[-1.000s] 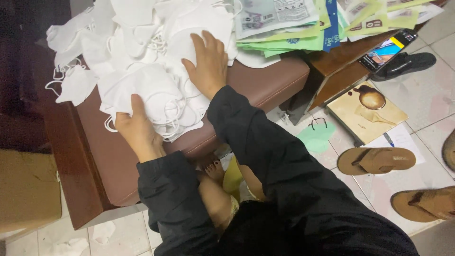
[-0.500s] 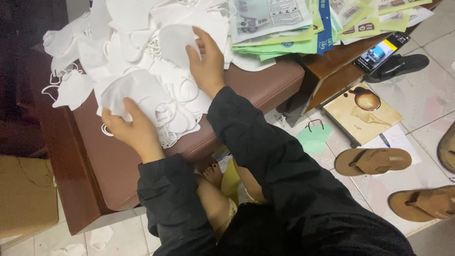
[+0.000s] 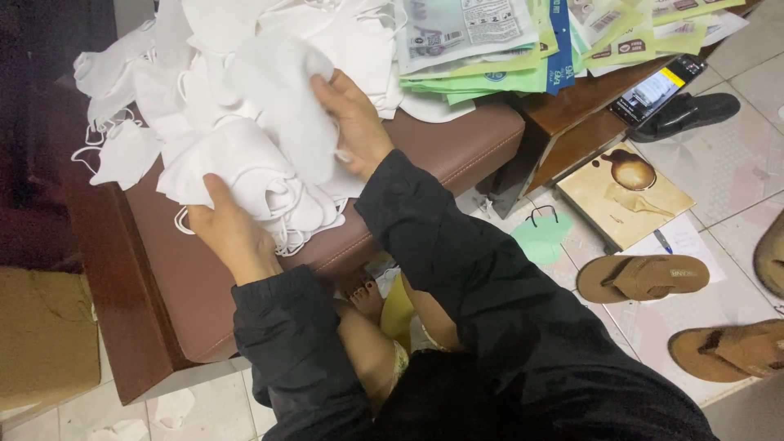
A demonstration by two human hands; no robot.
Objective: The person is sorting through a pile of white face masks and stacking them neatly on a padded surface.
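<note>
Since the earlier frame, right hand (image 3: 353, 122) is lifting one white mask (image 3: 282, 98) clear of the heap, fingers pinching its edge; previously it was lying flat on the pile.
Left hand (image 3: 233, 233) is gripping a stack of white masks (image 3: 253, 175) from below, thumb pressing on top, at the near edge of the brown padded bench (image 3: 441, 143).
Loose masks (image 3: 122, 151) are lying spread over the bench's far side, ear loops trailing.
Green and white packets (image 3: 506, 49) are lying stacked on the wooden table (image 3: 572, 110), just beside the heap.
Phone (image 3: 657, 90) is sitting at the table's edge.
Brown sandals (image 3: 645, 278) are lying on the tiled floor (image 3: 735, 171), near a tan box (image 3: 625, 196).
</note>
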